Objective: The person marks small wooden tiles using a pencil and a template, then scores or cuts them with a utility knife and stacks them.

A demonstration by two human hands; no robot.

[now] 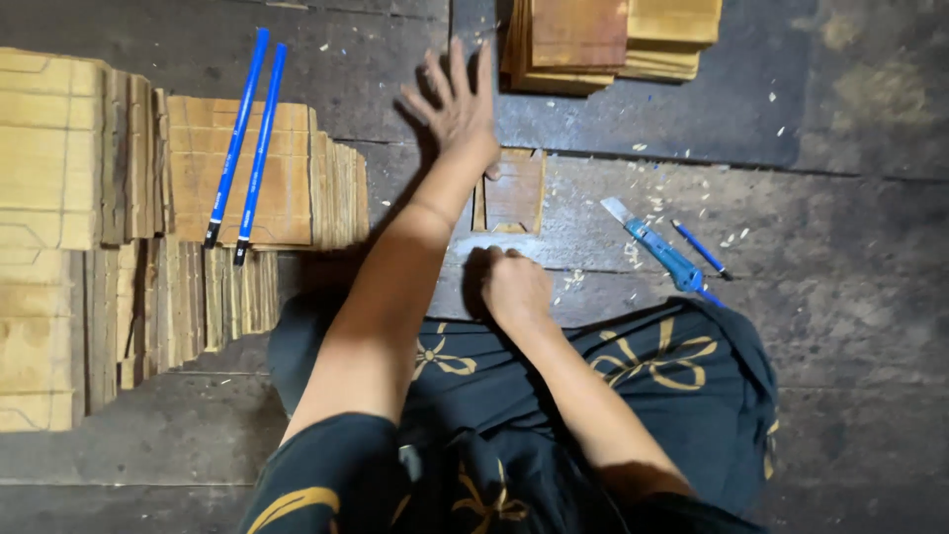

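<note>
We're sitting on a dark plank floor here, looking straight down at our own arms and our lap in a dark cloth with a yellow flower print.

Our left hand is stretched forward with the fingers spread wide open, gripping nothing, hovering over the floor just short of a stack of wooden pieces at the top edge. Right under the wrist lies a small wooden tile, flat on the floor, partly covered by the arm. Can't tell if the hand touches it.

Our right hand is curled shut into a loose fist, resting on the floor just in front of our lap, near the lower edge of that small tile. We can't see whether anything is inside it.

To the right of the tile there's a blue utility knife with its blade out, and a thin blue pen just beside it. Pale wood shavings are scattered around both.

Over on the left sits a big pile of wooden tiles, some flat, many standing on edge in rows. Two blue pencils lie side by side on top of one flat stack, slightly tilted.
</note>
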